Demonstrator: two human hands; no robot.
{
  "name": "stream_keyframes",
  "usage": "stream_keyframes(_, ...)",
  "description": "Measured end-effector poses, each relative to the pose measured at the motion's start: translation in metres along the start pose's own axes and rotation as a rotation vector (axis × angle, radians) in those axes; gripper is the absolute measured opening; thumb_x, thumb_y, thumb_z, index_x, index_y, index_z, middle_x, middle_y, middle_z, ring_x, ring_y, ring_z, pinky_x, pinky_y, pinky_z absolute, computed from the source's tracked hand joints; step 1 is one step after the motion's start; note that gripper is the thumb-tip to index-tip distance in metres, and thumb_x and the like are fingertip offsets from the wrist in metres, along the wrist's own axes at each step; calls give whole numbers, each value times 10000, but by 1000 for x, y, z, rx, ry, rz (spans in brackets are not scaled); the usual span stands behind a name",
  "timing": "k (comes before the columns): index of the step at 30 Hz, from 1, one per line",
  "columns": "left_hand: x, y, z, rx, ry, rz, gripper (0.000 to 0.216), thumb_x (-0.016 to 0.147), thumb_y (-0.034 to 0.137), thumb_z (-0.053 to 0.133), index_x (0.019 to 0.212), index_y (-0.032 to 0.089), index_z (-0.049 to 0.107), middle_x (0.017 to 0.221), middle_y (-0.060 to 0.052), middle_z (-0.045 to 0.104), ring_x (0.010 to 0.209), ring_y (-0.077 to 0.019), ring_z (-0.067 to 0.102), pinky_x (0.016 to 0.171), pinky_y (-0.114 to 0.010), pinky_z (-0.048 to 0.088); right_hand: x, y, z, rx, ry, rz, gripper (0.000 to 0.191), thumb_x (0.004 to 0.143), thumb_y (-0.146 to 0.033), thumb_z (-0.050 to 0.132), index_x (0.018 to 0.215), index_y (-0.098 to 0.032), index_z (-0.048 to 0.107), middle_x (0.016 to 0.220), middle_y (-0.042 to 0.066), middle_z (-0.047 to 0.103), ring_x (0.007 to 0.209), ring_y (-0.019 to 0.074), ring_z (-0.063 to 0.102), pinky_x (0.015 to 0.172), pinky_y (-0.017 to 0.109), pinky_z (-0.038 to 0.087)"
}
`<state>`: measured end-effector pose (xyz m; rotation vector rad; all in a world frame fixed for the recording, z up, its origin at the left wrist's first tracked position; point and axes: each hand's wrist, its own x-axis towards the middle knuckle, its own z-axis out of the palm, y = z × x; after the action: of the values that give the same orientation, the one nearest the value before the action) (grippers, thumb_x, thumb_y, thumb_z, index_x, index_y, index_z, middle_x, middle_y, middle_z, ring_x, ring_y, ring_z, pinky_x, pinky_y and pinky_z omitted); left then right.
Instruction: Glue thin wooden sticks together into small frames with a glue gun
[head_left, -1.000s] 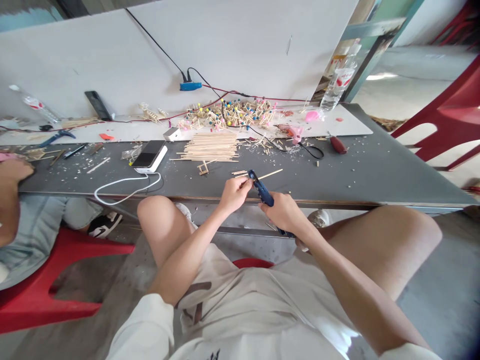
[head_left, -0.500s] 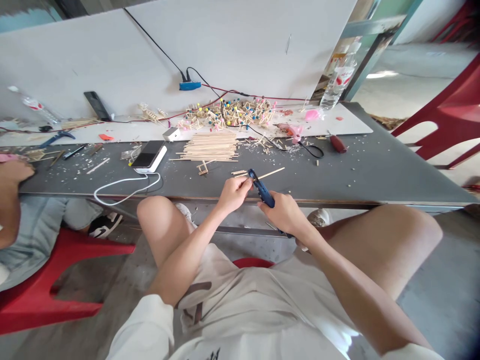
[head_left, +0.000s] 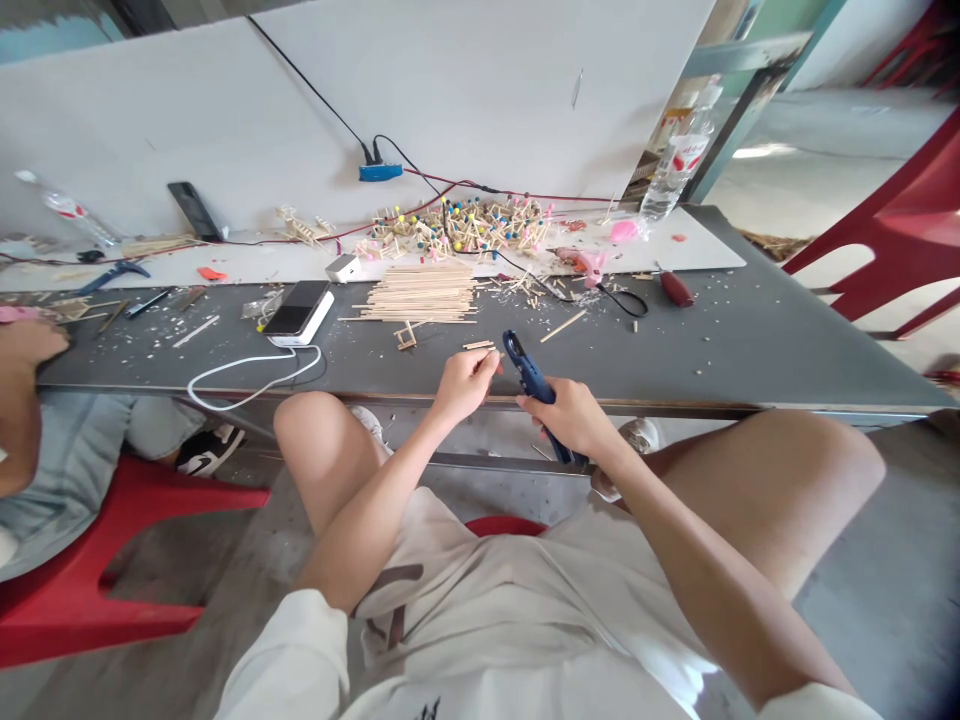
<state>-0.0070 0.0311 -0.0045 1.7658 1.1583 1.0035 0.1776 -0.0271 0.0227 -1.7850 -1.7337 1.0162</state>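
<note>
My right hand [head_left: 576, 418] is wrapped round the handles of blue cutting pliers [head_left: 531, 368], whose head points up and left over the table's front edge. To its left, my left hand [head_left: 465, 384] is closed in a pinch on a short piece of wooden stick [head_left: 496, 352], mostly hidden by the fingers. The pliers' jaws are apart from it. A longer stick [head_left: 564, 326] lies loose on the table beyond the pliers. Just past my left fingertips are several short cut pieces [head_left: 477, 345]. Farther back lies a stack of long thin sticks [head_left: 420, 294].
A heap of stick frames with coloured balls [head_left: 465, 226] lies along the back. A pink glue gun [head_left: 589, 265] and red-handled tool [head_left: 676, 288] are right. A power bank [head_left: 300, 312] with white cable is left, near another person's hand [head_left: 34, 340].
The long stick has left the pliers and now lies on the table. The pliers have come away from my left hand, and their handles are spread wider.
</note>
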Motion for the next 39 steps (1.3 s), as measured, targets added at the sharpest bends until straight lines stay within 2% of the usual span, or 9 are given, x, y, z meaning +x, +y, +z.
stream_keyframes(3,2,-4,-5,63,127,74,414,1000,512,534,797,175,662,514,23,554,470,-132,545,537,-250,395,1,4,-8,89,-1,27,269,880,-414,622,717,-211,555,627,15,677,504,165,639,527,257,469)
stream_keyframes(7,10,-10,-19,208,296,221,276,978,391,608,872,171,735,720,-31,704,654,-146,632,637,-249,452,2,12,-22,147,67,56,288,863,-441,653,722,-204,571,643,25,685,500,166,642,504,259,490)
stream_keyframes(11,20,-22,-31,359,416,266,169,940,309,678,938,189,797,801,-47,705,675,-148,608,669,-275,485,4,21,-37,254,169,85,278,836,-449,683,759,-199,590,656,38,690,502,183,653,496,275,520)
stream_keyframes(15,23,-30,-26,447,306,274,127,918,285,721,960,214,818,869,-60,703,733,-157,622,678,-285,505,5,30,-45,330,239,102,281,812,-459,708,793,-198,606,692,52,702,538,208,682,480,283,534)
stream_keyframes(19,23,-33,-17,492,220,260,83,886,209,748,934,202,816,842,-45,666,726,-148,626,680,-279,516,6,34,-47,351,251,88,280,805,-456,714,818,-192,622,708,59,710,563,212,693,477,275,539)
stream_keyframes(24,25,-36,-17,485,208,190,73,848,147,770,903,181,802,862,-45,654,698,-135,634,694,-278,535,5,38,-56,346,267,68,289,813,-464,705,821,-187,624,726,65,725,556,205,690,491,275,547)
stream_keyframes(28,25,-37,-19,444,214,190,66,855,128,742,883,168,787,876,-50,649,712,-139,650,711,-278,554,5,45,-68,412,332,85,293,799,-460,727,798,-187,620,730,77,721,568,214,691,503,296,572)
stream_keyframes(33,24,-36,-20,457,219,187,186,881,36,645,863,167,776,872,-53,668,750,-154,654,763,-296,552,-1,52,-82,457,412,102,316,795,-478,735,769,-184,621,720,88,704,561,213,674,468,298,567)
stream_keyframes(39,24,-37,-19,480,257,177,122,879,81,678,903,160,768,917,-66,665,781,-166,646,774,-305,550,-8,49,-87,422,442,104,332,795,-501,734,776,-187,627,721,69,691,552,204,666,455,292,560)
